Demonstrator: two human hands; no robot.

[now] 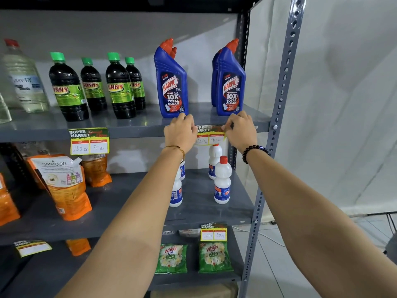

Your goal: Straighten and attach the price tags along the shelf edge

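Observation:
A yellow and green price tag (209, 135) lies against the front edge of the grey upper shelf (139, 131), below two blue Harpic bottles. My left hand (179, 131) pinches its left end and my right hand (241, 130) pinches its right end, which curls a little. Another price tag (89, 141) hangs flat on the same edge further left. A third tag (213, 232) sits on the edge of the shelf below, and a fourth tag (32, 247) hangs tilted at the lower left.
Dark green-capped bottles (92, 87) and Harpic bottles (171, 82) stand on the upper shelf. White bottles (222, 181) and orange pouches (62, 186) fill the middle shelf, green detergent packs (214, 257) the lowest. A perforated grey upright (277, 125) bounds the right side.

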